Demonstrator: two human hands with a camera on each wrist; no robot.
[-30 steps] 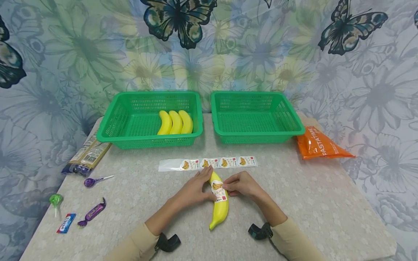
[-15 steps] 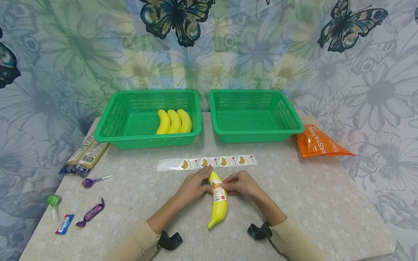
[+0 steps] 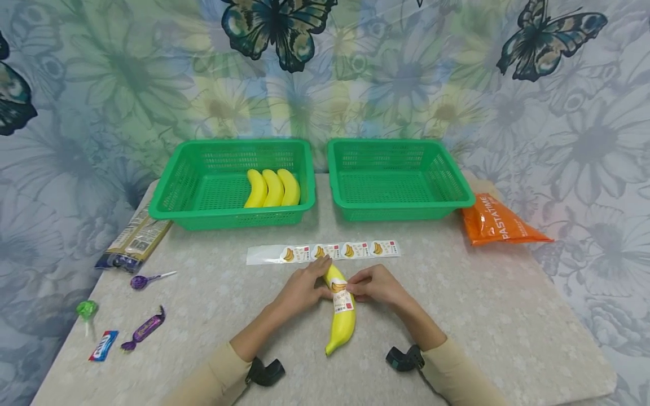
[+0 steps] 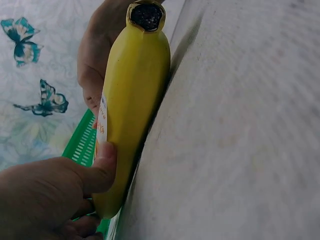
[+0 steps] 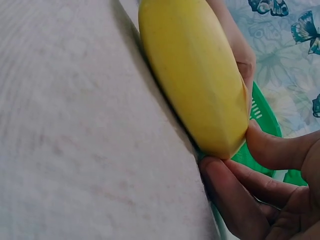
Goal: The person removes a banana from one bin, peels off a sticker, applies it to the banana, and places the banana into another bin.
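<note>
A yellow banana lies on the table near the middle, its tip pointing toward the near edge. The left hand holds its far end from the left, thumb pressed to the peel, and the right hand pinches it from the right where a white sticker with a banana picture wraps the fruit; both hands are closed on the banana.

Just beyond the hands lies a sticker strip, with four banana labels left on it. Farther back stand two green baskets: the left basket holds three bananas side by side, and the right basket stands beside it. An orange packet lies at the right, touching the right basket's corner. At the left edge lie a spaghetti pack, a purple lollipop, a green lollipop, a purple candy and a blue candy. Nothing lies between the hands and the baskets but the strip.

Against the earlier frames, the hands and banana sit in nearly the same spot; the fingers have shifted only slightly on the sticker.
</note>
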